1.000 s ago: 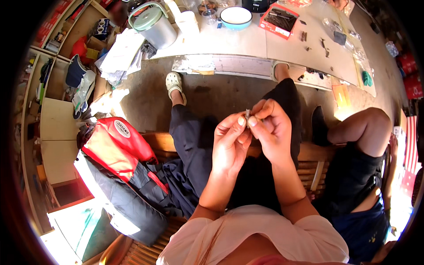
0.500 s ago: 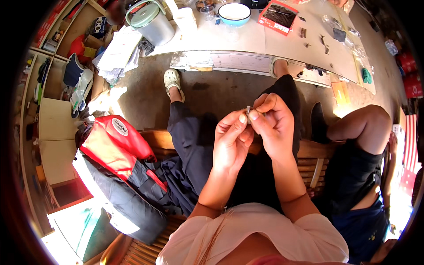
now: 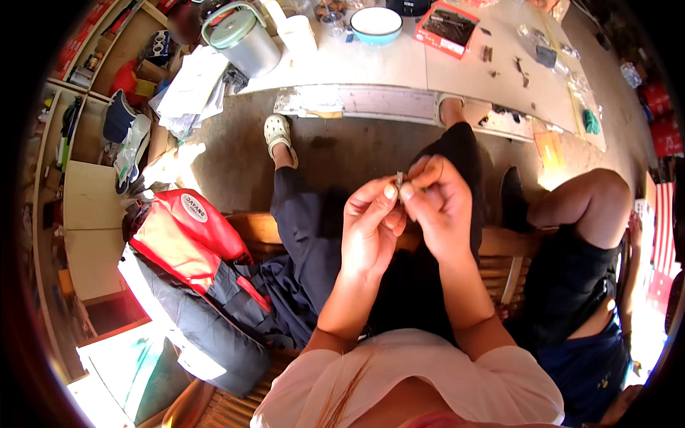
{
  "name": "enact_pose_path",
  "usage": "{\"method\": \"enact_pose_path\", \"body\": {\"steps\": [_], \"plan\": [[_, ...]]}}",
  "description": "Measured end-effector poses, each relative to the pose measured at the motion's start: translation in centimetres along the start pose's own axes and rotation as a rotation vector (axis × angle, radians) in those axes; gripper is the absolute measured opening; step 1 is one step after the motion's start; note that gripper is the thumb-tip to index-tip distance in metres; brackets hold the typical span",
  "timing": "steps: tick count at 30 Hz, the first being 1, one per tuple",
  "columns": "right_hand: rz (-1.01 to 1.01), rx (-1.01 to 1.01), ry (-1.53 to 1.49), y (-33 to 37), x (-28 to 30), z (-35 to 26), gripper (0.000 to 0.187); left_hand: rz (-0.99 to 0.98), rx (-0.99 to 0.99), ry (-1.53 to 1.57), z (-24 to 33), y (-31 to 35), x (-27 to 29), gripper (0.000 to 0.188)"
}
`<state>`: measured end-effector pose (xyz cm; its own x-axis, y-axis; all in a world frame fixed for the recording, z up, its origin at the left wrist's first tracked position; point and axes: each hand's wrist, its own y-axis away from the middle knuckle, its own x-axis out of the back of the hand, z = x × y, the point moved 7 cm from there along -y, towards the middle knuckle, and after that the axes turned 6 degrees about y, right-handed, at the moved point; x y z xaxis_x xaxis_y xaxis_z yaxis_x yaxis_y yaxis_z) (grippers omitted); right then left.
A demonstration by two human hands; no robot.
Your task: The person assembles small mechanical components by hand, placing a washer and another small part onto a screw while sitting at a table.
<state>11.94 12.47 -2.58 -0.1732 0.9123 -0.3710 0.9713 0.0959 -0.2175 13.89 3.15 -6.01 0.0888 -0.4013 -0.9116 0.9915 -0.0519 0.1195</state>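
Note:
Both my hands meet above my lap, their fingertips close together around one small, greyish metal-looking piece (image 3: pixel 399 177). My left hand (image 3: pixel 370 225) pinches it from the left between thumb and fingers. From the right, the thumb and forefinger of my right hand (image 3: pixel 441 207) close on the same piece. Only its narrow upper end sticks out between the thumbs; the rest is covered by my fingers, and its exact kind is too small to make out.
Ahead stands a pale table (image 3: pixel 371 65) with a grey lidded pail (image 3: pixel 250 53), a blue-white bowl (image 3: pixel 377 26) and a red box (image 3: pixel 447 28) of dark pieces. A red-and-black jacket (image 3: pixel 189 232) lies at my left. Another person's bent knee (image 3: pixel 592 203) is at my right.
Both hands have shifted very slightly left, still pinching the small piece. My right fingers have changed their position on it a little.

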Motion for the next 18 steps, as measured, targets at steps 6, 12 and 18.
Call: {"method": "enact_pose_path", "body": {"steps": [6, 12, 18], "plan": [[0.009, -0.037, -0.036, 0.6, 0.2, 0.7, 0.013, 0.115, 0.041, -0.07, -0.3, 0.2, 0.4, 0.02], [-0.013, -0.043, -0.059, -0.2, -0.1, -0.1, 0.011, 0.009, 0.044, 0.005, -0.2, -0.2, -0.2, 0.016], [-0.012, -0.031, -0.042, -0.6, 0.2, 0.1, 0.012, -0.024, -0.002, 0.005, -0.1, -0.2, -0.1, 0.016]]}}
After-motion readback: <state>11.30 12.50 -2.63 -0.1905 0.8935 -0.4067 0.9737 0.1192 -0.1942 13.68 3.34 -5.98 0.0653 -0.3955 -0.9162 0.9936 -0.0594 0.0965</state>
